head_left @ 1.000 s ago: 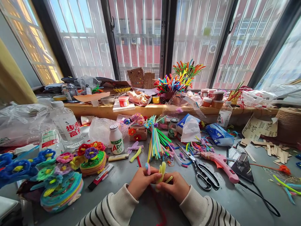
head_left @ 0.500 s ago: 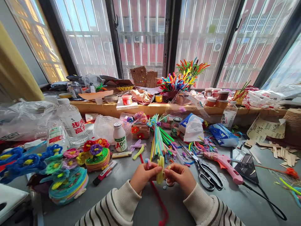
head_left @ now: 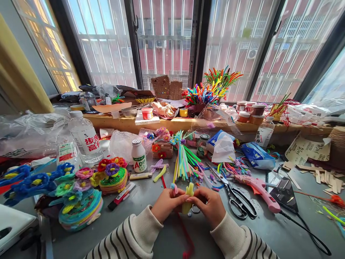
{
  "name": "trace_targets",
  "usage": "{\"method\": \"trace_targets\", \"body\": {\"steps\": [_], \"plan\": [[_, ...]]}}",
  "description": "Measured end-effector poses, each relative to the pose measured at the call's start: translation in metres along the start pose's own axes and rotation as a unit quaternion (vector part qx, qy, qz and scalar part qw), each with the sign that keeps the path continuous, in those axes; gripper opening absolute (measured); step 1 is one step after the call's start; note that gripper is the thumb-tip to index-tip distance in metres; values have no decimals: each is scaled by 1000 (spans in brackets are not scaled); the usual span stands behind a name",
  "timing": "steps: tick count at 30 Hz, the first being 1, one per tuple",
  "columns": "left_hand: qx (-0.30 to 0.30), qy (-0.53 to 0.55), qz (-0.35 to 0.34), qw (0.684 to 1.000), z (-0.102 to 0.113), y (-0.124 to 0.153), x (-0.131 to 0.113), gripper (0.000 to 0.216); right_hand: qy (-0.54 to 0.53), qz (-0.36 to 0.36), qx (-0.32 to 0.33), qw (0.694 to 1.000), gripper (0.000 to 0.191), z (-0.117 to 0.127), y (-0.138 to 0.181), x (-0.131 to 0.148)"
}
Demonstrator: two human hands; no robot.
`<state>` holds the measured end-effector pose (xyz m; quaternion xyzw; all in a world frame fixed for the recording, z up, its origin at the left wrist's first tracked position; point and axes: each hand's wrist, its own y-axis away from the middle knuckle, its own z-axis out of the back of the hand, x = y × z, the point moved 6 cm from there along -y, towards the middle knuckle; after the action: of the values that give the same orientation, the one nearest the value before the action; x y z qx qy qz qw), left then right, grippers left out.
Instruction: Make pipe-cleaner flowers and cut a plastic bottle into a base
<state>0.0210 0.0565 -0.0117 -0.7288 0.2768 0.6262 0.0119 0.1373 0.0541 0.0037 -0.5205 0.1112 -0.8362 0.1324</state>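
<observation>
Between my two hands is a pale yellow pipe-cleaner piece [head_left: 189, 188], upright and folded into narrow loops. My left hand [head_left: 169, 203] pinches it from the left, with a small pink-and-blue fuzzy piece [head_left: 175, 188] showing by the index finger. From the right, the fingertips of my right hand [head_left: 208, 205] press on the same yellow piece; a ring-like metal thing [head_left: 195, 209] shows under those fingers. Below the hands a red pipe cleaner [head_left: 185, 232] runs along the grey table. Just beyond lies a bundle of pastel and green pipe cleaners [head_left: 185, 162].
Large scissors [head_left: 234, 196] and a pink glue gun [head_left: 258, 189] with a black cord lie to the right. Pipe-cleaner flowers on a round layered base [head_left: 81, 212] stand left. A white AD bottle [head_left: 138, 156], a lighter [head_left: 140, 176] and a red-black box [head_left: 121, 196] sit nearer the middle.
My right fingers have moved in against the yellow piece and now press on it. The yellow piece has tilted slightly and shifted a little to the right. The whole view has shifted slightly.
</observation>
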Motion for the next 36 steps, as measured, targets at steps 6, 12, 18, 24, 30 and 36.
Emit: {"method": "trace_targets", "body": {"steps": [6, 12, 18, 24, 30, 36], "plan": [[54, -17, 12, 998, -4, 2, 2, 31, 29, 7, -10, 1000, 28, 2, 1, 0], [74, -5, 26, 997, -7, 4, 3, 32, -114, -49, 28, 992, 27, -6, -1, -10], [86, 17, 48, 995, -7, 1, 10, 27, -316, -112, 118, 935, 32, -24, 2, -17], [90, 36, 76, 992, -8, -3, 13, 29, -407, -215, 89, 883, 35, -31, 7, -32], [128, 14, 58, 990, -16, -4, 6, 25, -418, -233, 18, 878, 30, -18, 7, -34], [37, -51, -2, 998, 1, -17, -15, 25, -409, -211, -6, 888, 27, -10, 8, -26]]}}
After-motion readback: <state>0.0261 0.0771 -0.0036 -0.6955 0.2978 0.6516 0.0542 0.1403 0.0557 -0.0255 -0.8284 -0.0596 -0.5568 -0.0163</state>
